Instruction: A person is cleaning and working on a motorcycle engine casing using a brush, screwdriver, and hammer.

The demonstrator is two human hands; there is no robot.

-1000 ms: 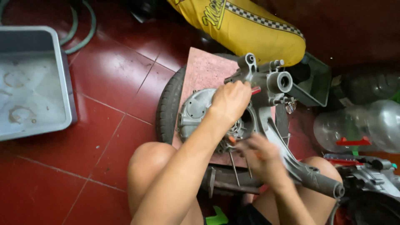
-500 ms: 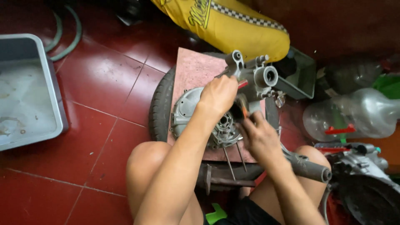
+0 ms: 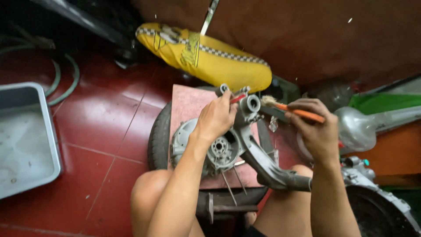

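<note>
Floor: red tiles (image 3: 101,127), board (image 3: 186,103) on tyre (image 3: 157,140)
Left hand (image 3: 215,120): gripped engine casing (image 3: 245,145)
Right hand (image 3: 315,129): had lifted orange-handled brush (image 3: 287,106) beside casing; scrubbing paused

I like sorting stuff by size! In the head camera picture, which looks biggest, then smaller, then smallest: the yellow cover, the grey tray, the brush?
1. Yellow cover and grey tray: too alike to rank, and the tray is cut off by the picture's edge.
2. Brush, in the right hand: clearly smallest.
</note>
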